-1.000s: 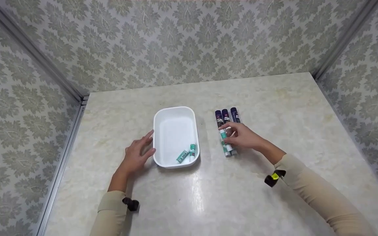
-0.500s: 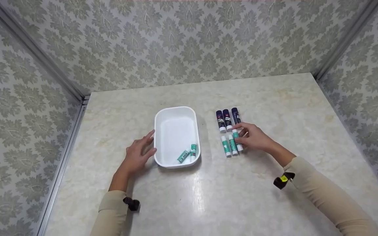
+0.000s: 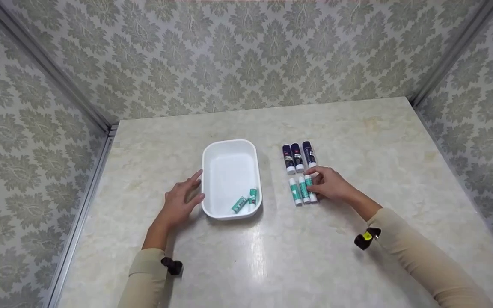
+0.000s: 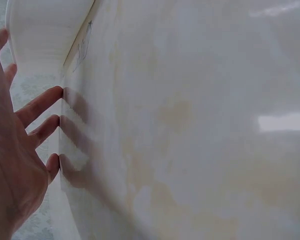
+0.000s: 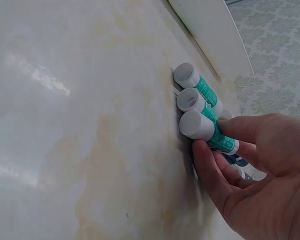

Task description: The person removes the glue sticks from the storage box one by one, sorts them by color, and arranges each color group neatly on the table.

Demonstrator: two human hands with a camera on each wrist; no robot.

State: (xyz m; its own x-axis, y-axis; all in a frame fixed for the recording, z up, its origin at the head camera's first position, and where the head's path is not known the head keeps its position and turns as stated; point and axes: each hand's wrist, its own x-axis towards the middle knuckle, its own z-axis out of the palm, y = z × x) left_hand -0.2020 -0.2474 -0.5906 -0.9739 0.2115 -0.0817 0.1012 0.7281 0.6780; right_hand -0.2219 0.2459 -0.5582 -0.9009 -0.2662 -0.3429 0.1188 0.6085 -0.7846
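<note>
Both arms wear long, close-fitting sleeves of a plain beige cloth, with no pattern or print; the left sleeve [image 3: 144, 278] ends in a snug cuff just behind the wrist, and the right sleeve [image 3: 422, 261] ends the same way, its cloth creased in soft folds along the forearm. Just behind the left hand [image 3: 180, 203], at the cuff, sits a small black device [image 3: 171, 266], blocky and dark all over. Just behind the right hand [image 3: 332, 186], a like black device [image 3: 366, 238] sits at the cuff, marked with a small yellow patch. Both hands are bare, without gloves; rings or a watch cannot be made out.
</note>
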